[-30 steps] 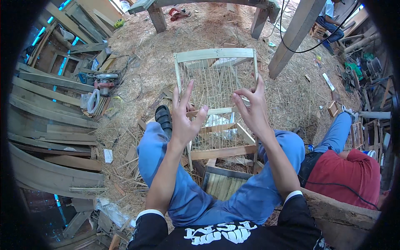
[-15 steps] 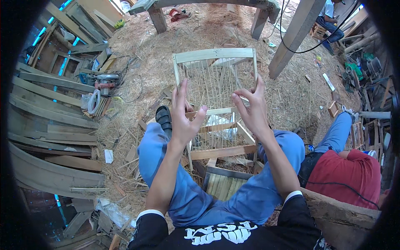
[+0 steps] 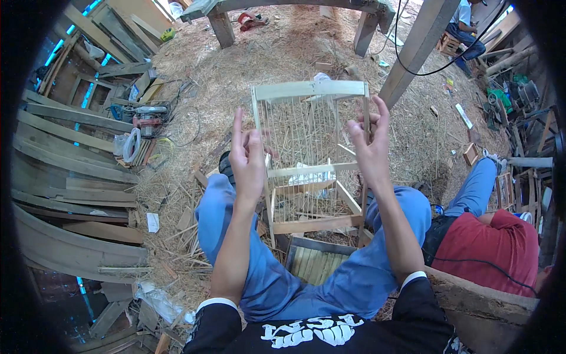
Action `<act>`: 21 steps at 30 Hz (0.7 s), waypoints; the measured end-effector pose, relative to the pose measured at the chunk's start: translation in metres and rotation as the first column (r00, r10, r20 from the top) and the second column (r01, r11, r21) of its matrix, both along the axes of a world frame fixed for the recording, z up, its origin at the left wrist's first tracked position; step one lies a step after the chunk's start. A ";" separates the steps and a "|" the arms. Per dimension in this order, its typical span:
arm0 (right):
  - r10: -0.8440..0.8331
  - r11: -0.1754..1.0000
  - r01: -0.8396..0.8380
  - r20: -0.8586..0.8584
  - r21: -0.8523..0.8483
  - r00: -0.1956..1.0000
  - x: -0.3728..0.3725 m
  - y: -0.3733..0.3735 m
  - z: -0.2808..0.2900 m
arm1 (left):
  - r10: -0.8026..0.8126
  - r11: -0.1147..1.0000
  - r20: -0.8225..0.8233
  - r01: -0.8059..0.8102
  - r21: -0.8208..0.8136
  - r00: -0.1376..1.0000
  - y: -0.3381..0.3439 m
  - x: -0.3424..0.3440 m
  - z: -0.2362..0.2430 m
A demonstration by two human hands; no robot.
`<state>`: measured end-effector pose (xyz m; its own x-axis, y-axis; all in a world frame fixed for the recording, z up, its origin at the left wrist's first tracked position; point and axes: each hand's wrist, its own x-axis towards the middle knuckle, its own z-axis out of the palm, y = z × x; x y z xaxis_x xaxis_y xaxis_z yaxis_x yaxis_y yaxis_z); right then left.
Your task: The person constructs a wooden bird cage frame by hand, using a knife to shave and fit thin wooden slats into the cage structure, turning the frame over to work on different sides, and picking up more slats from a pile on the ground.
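Though slender, frame (image 3: 309,169) between hands (image 3: 246,168) (image 3: 372,159).

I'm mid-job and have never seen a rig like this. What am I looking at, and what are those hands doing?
There's no machine here: these are a person's own bare hands. The view comes from a fisheye camera on their head, looking down, so straight edges bend near the rim.

The left hand and right hand are at the two sides of a wooden frame. The fingers look spread, so I can't tell how firmly it is held.

Wood scraps litter the floor. Boards and a power tool lie to the left. At right is a co-worker in a red shirt.
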<state>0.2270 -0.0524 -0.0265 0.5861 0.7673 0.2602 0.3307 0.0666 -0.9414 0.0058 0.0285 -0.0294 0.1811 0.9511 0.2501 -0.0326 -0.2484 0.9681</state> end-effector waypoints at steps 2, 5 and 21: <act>-0.003 1.000 0.003 -0.032 -0.015 0.999 0.011 0.000 0.001 | 0.031 0.985 0.114 -0.011 -0.170 0.993 0.001 -0.001 -0.001; -0.010 0.999 0.007 -0.068 -0.044 0.998 0.016 -0.001 0.001 | -0.016 0.963 0.032 0.024 -0.267 0.999 0.005 -0.005 -0.012; 0.027 0.996 -0.049 -0.285 -0.071 0.958 0.020 -0.003 0.010 | 0.019 0.905 0.000 -0.017 -0.425 1.000 0.012 -0.007 -0.006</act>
